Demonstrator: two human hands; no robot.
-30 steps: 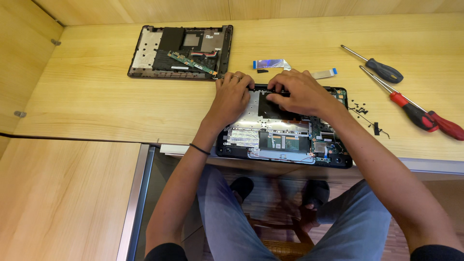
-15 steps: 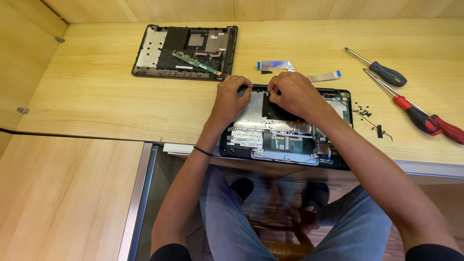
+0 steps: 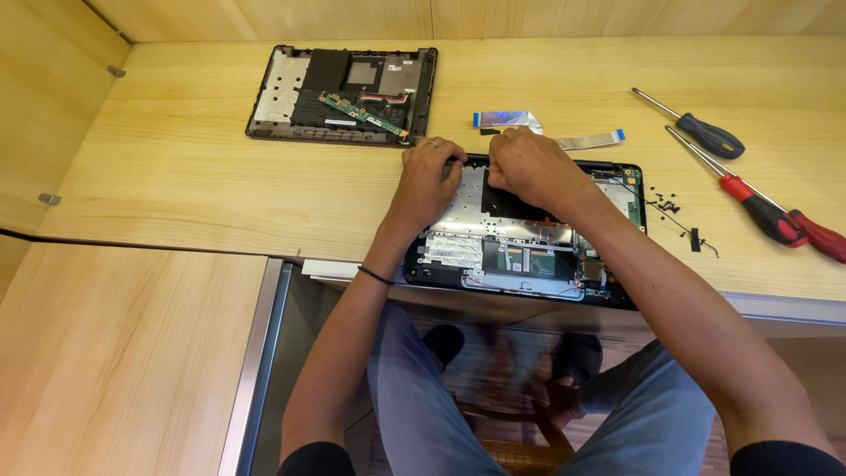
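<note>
Open laptop base [image 3: 529, 238] lay at table [image 3: 176, 176] front edge, long axis along that edge. Both hands at its far rim: left hand [image 3: 427, 176] w/ fingers curled onto rim, right hand [image 3: 529, 167] just beside, bent over a dark part; grip on anything couldn't be told. Right slightly nearer centre. Cover [image 3: 344, 92] toward far-left corner, screwdrivers [image 3: 749, 176] toward right edge.

Wooden desk [image 3: 194, 176], parts laid out.
On it: open laptop [image 3: 529, 247], cover [image 3: 339, 92], two screwdrivers [image 3: 705, 134], ribbon cables [image 3: 589, 141], screws [image 3: 668, 204].
</note>
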